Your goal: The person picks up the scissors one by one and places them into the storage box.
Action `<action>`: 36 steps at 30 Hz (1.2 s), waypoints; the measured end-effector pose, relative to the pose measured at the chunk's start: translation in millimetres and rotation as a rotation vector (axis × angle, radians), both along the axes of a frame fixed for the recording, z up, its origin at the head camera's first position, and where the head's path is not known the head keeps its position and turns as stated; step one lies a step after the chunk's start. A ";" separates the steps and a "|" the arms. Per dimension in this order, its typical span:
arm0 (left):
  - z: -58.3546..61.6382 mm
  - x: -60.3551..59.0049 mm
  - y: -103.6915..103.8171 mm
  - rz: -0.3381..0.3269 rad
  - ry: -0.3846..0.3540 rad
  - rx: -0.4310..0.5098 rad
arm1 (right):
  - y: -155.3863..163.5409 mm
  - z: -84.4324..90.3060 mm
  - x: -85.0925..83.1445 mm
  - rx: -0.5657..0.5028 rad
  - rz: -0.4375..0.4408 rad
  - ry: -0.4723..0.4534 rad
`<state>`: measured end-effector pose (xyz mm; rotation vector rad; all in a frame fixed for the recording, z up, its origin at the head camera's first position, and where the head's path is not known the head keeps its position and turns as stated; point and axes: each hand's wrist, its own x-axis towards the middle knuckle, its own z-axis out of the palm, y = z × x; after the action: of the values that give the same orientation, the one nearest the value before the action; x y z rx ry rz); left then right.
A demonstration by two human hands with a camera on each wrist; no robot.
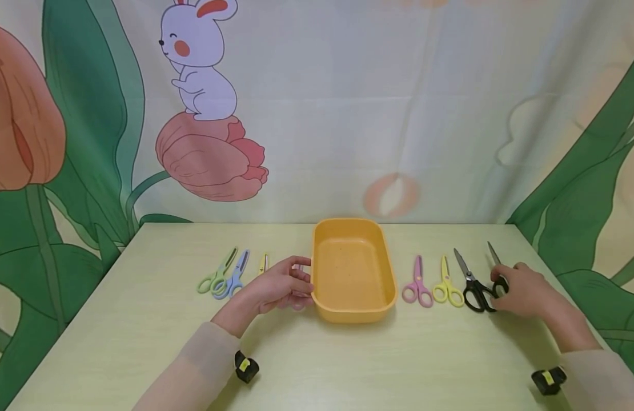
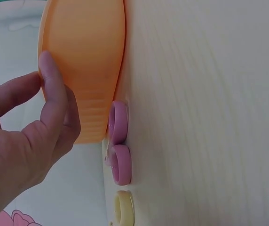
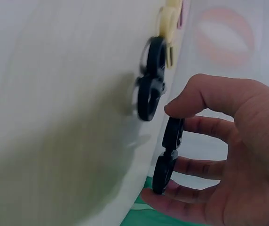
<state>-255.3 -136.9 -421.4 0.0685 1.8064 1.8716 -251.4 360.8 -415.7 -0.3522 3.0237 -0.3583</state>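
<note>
**Both hands at the scissors beside the orange tray**

The right hand pinches the handles of the outermost black scissors, thumb above and fingers curled beneath, at the right end of a row with a second black pair, a yellow pair and a pink pair. The left hand lies with loosely bent fingers over pink scissors just beside the tray; whether it grips them cannot be told. The pickup appears to be in hand. The next move would call for a firm hold, a lift off the counter, and carriage over the tray's rim.
</note>
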 end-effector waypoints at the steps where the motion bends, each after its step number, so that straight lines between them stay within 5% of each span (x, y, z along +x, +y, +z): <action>1: 0.2 -0.2 -0.1 -0.001 0.000 0.000 | -2.3 2.1 -0.1 -0.002 0.006 0.000; 36: 1.5 -0.7 -3.2 -0.026 0.002 -0.012 | -127.5 47.8 6.5 -0.075 0.118 0.055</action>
<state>-256.0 -140.1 -419.9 0.0891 1.8088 1.8435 -244.8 233.3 -368.0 -0.5527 3.0300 -0.4612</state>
